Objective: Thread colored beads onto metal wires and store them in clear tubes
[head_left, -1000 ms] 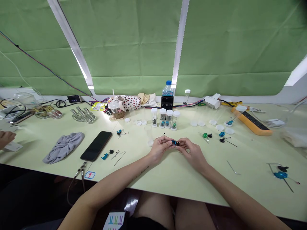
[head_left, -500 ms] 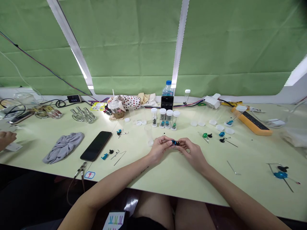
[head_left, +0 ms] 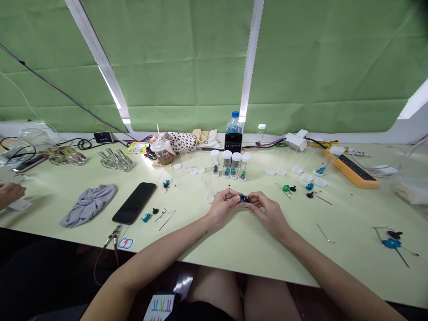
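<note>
Between my two hands is a small blue-and-black part (head_left: 244, 199), held over the middle of the table. My left hand (head_left: 223, 207) pinches its blue side with thumb and fingers. On the other side, my right hand (head_left: 268, 213) has its fingertips closed on the black end. Fingers cover much of the part, so its exact shape is hard to make out. Just beyond my left hand stands an uncapped clear tube (head_left: 207, 189). Several white-capped tubes (head_left: 226, 165) with small coloured pieces inside stand behind it.
A black phone (head_left: 134, 203) and grey scrunchie (head_left: 89, 205) lie left. Loose blue parts (head_left: 146, 218), black knobs (head_left: 155, 211) and a bent wire (head_left: 325, 234) are scattered about. An orange power strip (head_left: 354, 171) sits right. Another person's hand (head_left: 10, 194) rests at far left.
Both my hands stay in nearly the same pose around the part. The other person's hand at far left has shifted slightly right.
</note>
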Motion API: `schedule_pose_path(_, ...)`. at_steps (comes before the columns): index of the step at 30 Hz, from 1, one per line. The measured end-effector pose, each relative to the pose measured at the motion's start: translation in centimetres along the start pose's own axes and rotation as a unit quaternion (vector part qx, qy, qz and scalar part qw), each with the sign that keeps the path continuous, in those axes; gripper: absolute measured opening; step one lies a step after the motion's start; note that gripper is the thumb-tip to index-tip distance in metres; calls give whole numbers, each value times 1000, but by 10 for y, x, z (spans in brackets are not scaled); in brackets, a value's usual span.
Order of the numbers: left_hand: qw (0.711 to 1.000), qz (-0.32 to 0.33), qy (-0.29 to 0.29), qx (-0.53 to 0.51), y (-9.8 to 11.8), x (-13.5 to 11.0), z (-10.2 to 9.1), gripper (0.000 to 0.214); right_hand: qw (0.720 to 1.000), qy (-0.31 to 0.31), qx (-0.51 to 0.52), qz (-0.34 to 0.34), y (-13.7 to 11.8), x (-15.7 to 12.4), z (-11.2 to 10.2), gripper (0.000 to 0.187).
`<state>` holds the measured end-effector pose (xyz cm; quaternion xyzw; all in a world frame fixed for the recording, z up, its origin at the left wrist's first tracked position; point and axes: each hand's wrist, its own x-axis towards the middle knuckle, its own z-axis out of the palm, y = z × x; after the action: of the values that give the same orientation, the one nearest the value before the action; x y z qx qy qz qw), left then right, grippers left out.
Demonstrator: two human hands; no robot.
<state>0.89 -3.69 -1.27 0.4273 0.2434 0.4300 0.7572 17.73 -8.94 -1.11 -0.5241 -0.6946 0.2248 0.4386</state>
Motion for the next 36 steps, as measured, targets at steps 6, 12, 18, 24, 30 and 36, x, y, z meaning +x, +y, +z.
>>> schedule_pose_path(6,1000,3,-1,4,0,-1,0,26,1000,-6,8,10,1,1,0,22)
schedule_pose_path(12,1000,1,-1,4,-1,0,-1,26,1000,-1,3,1,1,0,0,22)
schedule_pose_path(18,1000,-1,1,3,-1,0,-1,26,1000,0,5,-3,1,0,1,24)
schedule_pose_path(24,1000,1,1,-1,-1,0,-1,27,1000,-9,10,8,0,0,0,23)
schedule_pose_path(30,1000,0,2,0,-1,0,-1,28,1000,0,10,3,1,0,1,26)
schedule_pose_path(36,1000,-1,6,2,-1,0,-1,28,1000,-7,7,10,0,0,0,24)
